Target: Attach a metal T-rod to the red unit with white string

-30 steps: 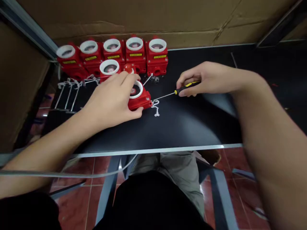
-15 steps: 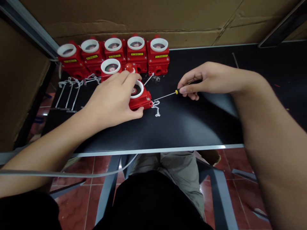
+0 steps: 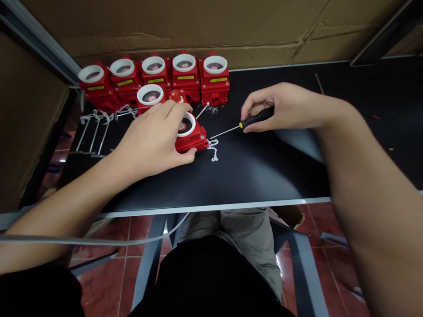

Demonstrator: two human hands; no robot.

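At the near edge of the black table point(image 3: 231, 204), above the person's lap, the left hand point(image 3: 155, 138) lay as it had a second earlier. Its fingers curled over the top of the red box point(image 3: 194, 141) and its thumb pressed the front face, pinning the box flat on the tabletop. Just right of the box, a short white chain point(image 3: 214, 149) lay loose where it had been.

The change was in the right hand point(image 3: 284, 105). Half a second before, its fingers had covered all but the yellow collar of the screwdriver point(image 3: 243, 125). Now the hand had rolled and the black handle showed, pinched between thumb and fingertips. The thin shaft still ran down to the box's right corner. Judging by that, the tool had been turned in place and not lifted, so work on that corner looked unfinished.

Farther back, six more red boxes point(image 3: 153, 77) stood grouped against the cardboard point(image 3: 198, 26), with chained metal pins point(image 3: 94, 132) to their left.
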